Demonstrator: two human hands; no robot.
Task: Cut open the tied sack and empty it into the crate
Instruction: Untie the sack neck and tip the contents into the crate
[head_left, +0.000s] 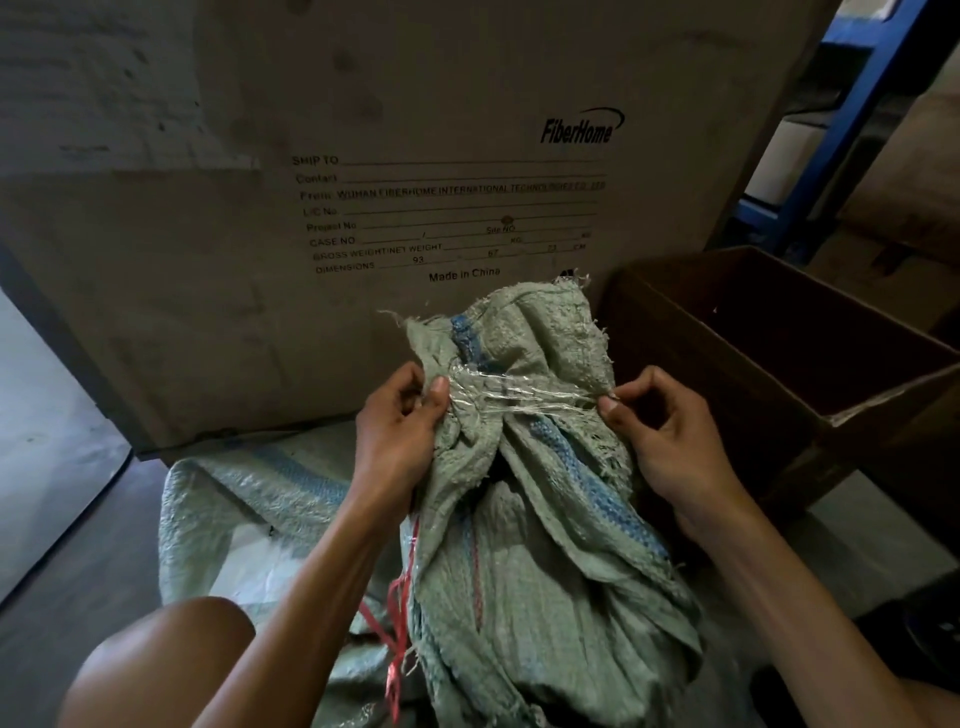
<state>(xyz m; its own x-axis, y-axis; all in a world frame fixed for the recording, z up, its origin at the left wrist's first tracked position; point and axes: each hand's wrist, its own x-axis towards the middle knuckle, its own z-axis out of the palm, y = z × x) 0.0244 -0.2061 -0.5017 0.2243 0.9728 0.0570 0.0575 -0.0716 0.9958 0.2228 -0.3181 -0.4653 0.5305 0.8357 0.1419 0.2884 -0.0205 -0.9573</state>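
Two bare hands grip a green woven sack (524, 519) at centre frame: left hand (400, 431) clamped on its neck at 9 o'clock, right hand (660, 436) pinching clear tape (519, 400) binding it; open cardboard crate (779, 364) at 3 o'clock

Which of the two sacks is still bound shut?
The upright sack between both hands, its neck wrapped in clear tape; the other sack lies flat behind.
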